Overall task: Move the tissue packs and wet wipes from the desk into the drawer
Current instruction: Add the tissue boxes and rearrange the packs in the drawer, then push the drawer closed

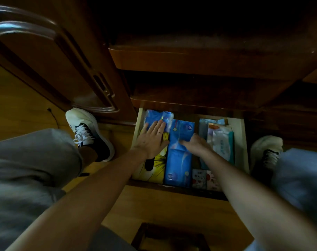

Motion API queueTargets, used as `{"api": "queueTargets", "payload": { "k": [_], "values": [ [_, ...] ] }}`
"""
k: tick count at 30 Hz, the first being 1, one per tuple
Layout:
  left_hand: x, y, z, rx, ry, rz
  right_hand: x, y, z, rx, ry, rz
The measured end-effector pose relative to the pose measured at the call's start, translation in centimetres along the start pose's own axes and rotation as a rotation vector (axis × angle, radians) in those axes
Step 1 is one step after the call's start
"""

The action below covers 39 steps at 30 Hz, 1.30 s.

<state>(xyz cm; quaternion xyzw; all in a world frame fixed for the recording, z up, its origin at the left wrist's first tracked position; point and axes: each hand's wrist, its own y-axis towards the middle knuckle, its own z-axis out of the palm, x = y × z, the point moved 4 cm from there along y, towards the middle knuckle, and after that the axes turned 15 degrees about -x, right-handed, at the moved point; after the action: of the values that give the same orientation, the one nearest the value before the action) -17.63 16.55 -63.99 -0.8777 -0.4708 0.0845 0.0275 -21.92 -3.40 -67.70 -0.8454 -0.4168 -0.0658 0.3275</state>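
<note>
Both your hands are down in the open drawer [242,142]. Left hand [152,140] lies flat, fingers straight, pressing the blue pack [158,117] at the drawer's back left corner. Right hand [195,144] curls onto the long blue tissue pack [178,158] mid-drawer, just left of the wet wipes [223,145]. Advice: keep the left pressing while you seat the long pack flush, so the drawer should shut freely.

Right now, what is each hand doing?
Left hand: open, flat on the small blue tissue pack.
Right hand: curled on the long blue tissue pack.
</note>
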Motion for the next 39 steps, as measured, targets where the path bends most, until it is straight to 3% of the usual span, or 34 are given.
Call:
{"api": "queueTargets", "payload": {
  "k": [4, 9, 13, 17, 25, 31, 39],
  "values": [
    [-0.7, -3.5, -1.5, -0.001, -0.113, 0.058, -1.4, -3.2, -2.0, -0.029, -0.068, -0.149],
    [-1.4, -8.0, -3.8, 0.107, -0.286, 0.039, -2.6, -9.1, -6.2, -0.041, -0.234, -0.496],
    [-2.5, -11.3, -3.4, 0.26, -0.132, 0.194, -5.2, -14.4, -7.2, 0.158, -0.433, -0.605],
    [-2.8, -12.3, -2.3, 0.246, 0.001, 0.282, -8.4, -16.2, -6.7, 0.125, -0.654, -0.723],
    [-2.6, -12.0, -2.3, 0.191, 0.056, 0.26, -8.1, -15.3, -6.5, 0.062, -0.775, -0.789],
    [-2.1, -10.4, -4.2, 0.068, 0.061, 0.174, -6.9, -14.4, -9.0, -0.119, -0.712, -0.805],
    [-2.5, -9.2, -4.7, -0.029, 0.096, 0.099, -6.0, -12.5, -9.2, -0.165, -0.719, -0.71]
  ]
}}
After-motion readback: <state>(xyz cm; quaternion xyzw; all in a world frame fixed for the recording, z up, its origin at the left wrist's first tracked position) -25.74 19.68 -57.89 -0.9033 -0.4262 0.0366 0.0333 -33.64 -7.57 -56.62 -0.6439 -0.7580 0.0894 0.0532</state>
